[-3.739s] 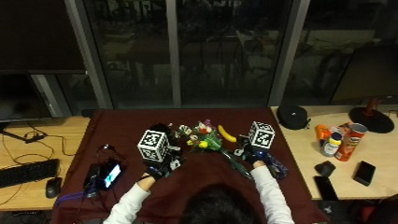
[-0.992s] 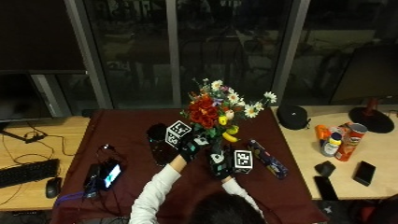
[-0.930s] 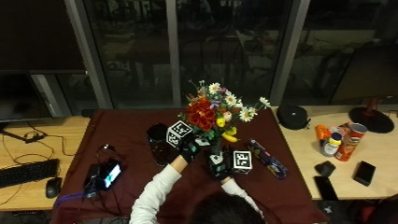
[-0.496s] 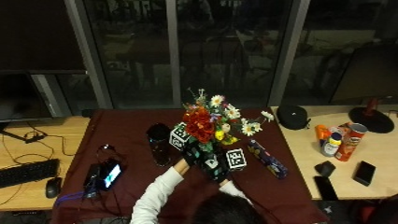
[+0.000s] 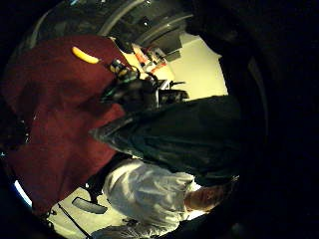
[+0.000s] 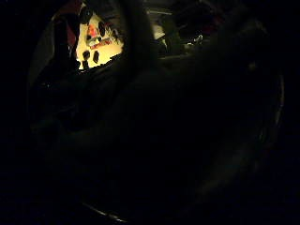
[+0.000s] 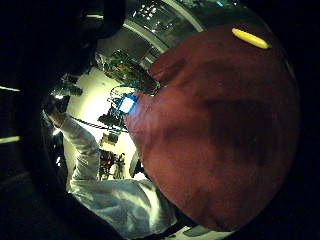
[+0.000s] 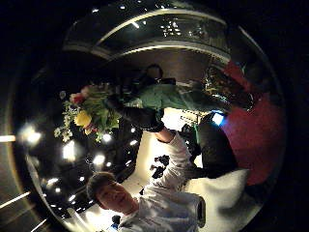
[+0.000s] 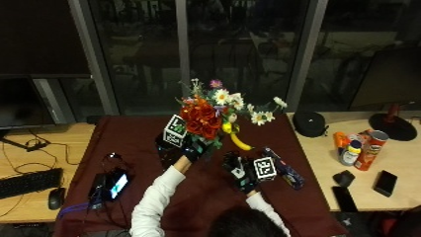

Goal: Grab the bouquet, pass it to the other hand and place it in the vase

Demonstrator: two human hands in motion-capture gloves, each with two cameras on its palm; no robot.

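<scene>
Since half a second ago, my right hand (image 9: 240, 171) has left the bouquet (image 9: 214, 116), fingers relaxed apart. My left hand (image 9: 188, 148) grips its stems alone. No writing is readable.

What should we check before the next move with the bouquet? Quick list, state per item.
1. Bouquet off the table and in a hand: ok, the left hand grips it below the blooms, flowers upright.
2. Right hand free of the bouquet: ok, it sits apart, lower and to the side, holding nothing visible.
3. Handover done: looks ok, only the left hand holds it.
4. Vase located: cannot tell, a dark object sits beside the left hand but is mostly hidden.
5. Banana out of the way: cannot tell, it lies on the red cloth close under the flowers.
6. Right hand fingers open: cannot tell.
</scene>
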